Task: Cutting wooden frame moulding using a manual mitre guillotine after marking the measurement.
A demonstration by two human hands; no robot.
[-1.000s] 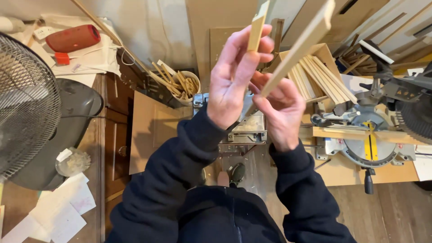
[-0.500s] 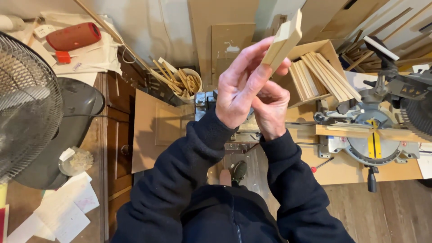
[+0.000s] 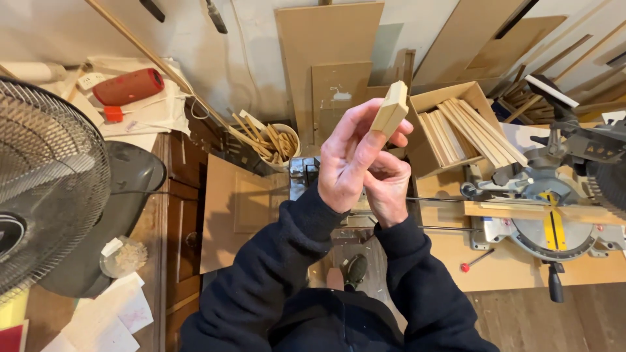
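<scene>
Sleeves, dark, fill the bottom of the view; both arms come up to meet mid-frame. Left hand [image 3: 355, 153] is raised, grip pinching a wood strip [image 3: 391, 107] between thumb and fingertips [image 3: 398, 133]; only the strip's short upper end shows, pale, tilted, sticking out above the fingers. Right hand [image 3: 386, 186] sits just below and behind the left, fingers curled in and touching the left palm side; can't tell whether it clamps the strip's lower end, that part is hidden.

Below the hands: part of a small metal machine [image 3: 306, 173], mostly covered. Right of them, a miter saw [image 3: 554, 221] on a bench [image 3: 495, 267], wood piece [image 3: 502, 210] lying across the saw's fence. Red-tipped pin [image 3: 464, 267] on the bench near the saw base.

Left side: big fan [image 3: 45, 189], black base under it, papers [image 3: 117, 313] at the lower corner.

Further back: open cardboard box [image 3: 443, 98] full of pale strips, just behind the held strip. Round tub [image 3: 283, 140] of offcuts to the left of that. Red cylinder speaker [image 3: 127, 86] on cloth at far left. Boards [image 3: 326, 52] lean on the wall.
</scene>
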